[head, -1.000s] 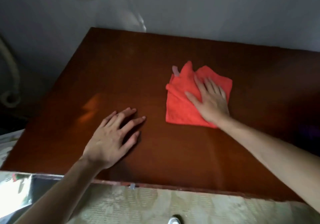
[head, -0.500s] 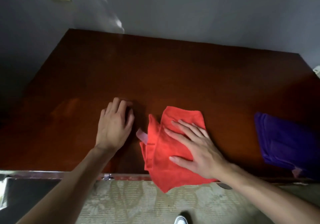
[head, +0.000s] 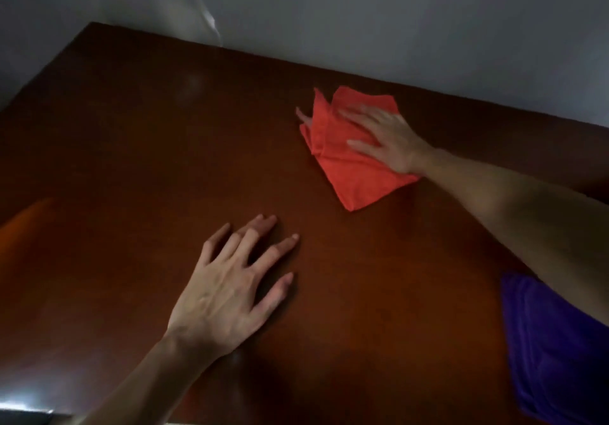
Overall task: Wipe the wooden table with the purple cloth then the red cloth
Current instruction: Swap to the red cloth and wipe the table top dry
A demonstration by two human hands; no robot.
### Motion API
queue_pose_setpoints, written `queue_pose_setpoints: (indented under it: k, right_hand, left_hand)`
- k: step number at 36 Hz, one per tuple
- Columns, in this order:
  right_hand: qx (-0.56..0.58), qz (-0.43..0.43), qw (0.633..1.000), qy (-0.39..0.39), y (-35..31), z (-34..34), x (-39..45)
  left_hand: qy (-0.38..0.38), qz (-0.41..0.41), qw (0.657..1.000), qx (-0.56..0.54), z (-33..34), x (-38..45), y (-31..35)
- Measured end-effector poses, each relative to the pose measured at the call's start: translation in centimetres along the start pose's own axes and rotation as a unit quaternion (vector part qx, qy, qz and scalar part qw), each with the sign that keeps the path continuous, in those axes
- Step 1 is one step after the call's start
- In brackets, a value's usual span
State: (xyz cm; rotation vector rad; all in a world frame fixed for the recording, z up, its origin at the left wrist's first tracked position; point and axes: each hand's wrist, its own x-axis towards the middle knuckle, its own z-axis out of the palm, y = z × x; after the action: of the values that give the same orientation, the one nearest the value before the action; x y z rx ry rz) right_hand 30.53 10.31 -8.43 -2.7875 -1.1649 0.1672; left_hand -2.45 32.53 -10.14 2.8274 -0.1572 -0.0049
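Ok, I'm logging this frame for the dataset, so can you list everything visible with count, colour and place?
Folded red cloth: one, red-orange, far centre-right of the table, under the right hand.
Crumpled purple cloth: one, deep purple, near right corner of the table, cut off by the frame.
Wooden table: one, dark reddish-brown, glossy, fills most of the view.
Wall: pale grey, behind the table.
Left hand: flat on bare wood, near centre, fingers spread.
Right hand: pressing flat on the red cloth.

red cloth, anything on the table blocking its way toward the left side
Nothing visible does. The right hand presses the red cloth flat on the wooden table; the left hand lies nearer, the purple cloth far right.
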Motion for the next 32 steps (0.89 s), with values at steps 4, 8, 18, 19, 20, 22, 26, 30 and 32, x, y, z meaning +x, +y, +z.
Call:
queue_pose_setpoints:
  k: [4, 8, 18, 19, 20, 22, 26, 30, 32]
  right_hand:
    - [-0.007, 0.022, 0.999, 0.031, 2.6, -1.0, 3.8]
    - [-0.001, 0.051, 0.997, 0.057, 3.6, -0.8, 6.2]
    - [0.030, 0.196, 0.975, 0.097, 2.4, 0.4, 3.5]
    - [0.034, 0.209, 0.972, 0.098, 2.1, 0.6, 2.3]
    - [0.037, 0.220, 0.970, 0.100, 1.8, 0.7, 0.9]
    - [0.039, 0.239, 0.964, 0.106, 0.8, 1.1, -2.5]
    - [0.034, 0.263, 0.956, 0.123, -2.3, 2.3, -10.6]
    - [0.026, 0.271, 0.953, 0.130, -6.1, 3.8, -18.9]
    - [0.020, 0.271, 0.953, 0.135, -8.6, 4.5, -22.4]
  left_hand:
    - [0.003, -0.012, 1.000, -0.007, 0.0, 0.4, 0.1]
    - [-0.005, -0.026, 1.000, -0.002, 0.2, 0.3, -0.2]
    - [-0.003, -0.029, 0.999, 0.020, 0.1, 0.5, -0.4]
    - [-0.005, -0.030, 0.999, 0.019, 0.2, 0.5, -0.4]
    - [-0.004, -0.030, 0.999, 0.017, 0.2, 0.5, -0.3]
    - [-0.001, -0.029, 0.999, 0.013, 0.1, 0.4, -0.3]
    - [0.003, -0.022, 1.000, 0.008, 0.0, 0.6, -0.2]
    - [-0.002, -0.019, 1.000, 0.008, -0.1, 0.4, 0.1]
    - [0.000, -0.020, 1.000, 0.019, -0.3, 0.1, 0.3]
